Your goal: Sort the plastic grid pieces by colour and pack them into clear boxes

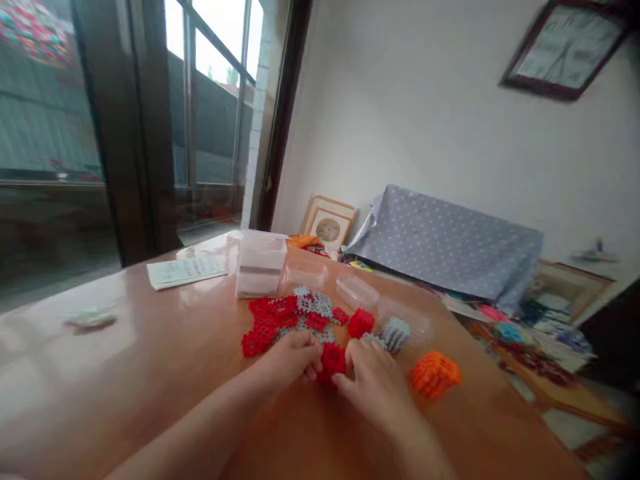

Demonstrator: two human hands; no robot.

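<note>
A red stack of openwork plastic building pieces (pixel 332 363) is between my two hands, low over the wooden table. My right hand (pixel 373 373) grips its right side, thumb in front and fingers curled behind. Closed fingers of my left hand (pixel 296 353) press at its left side. Just beyond lie loose red lattice pieces (pixel 265 327) and grey lattice pieces (pixel 316 305), spread flat and overlapping. Another red stack (pixel 361 323) and a grey stack (pixel 395 333) stand behind my right hand. To its right sits an orange stack (pixel 435 375).
Clear plastic containers (pixel 261 263) are piled at the back, with open shallow trays (pixel 357 291) beside them. Written papers (pixel 186 271) and a small blurred item (pixel 90 319) lie on the left of the table (pixel 165 353). A cloth-covered object (pixel 450 233) stands beyond the far edge.
</note>
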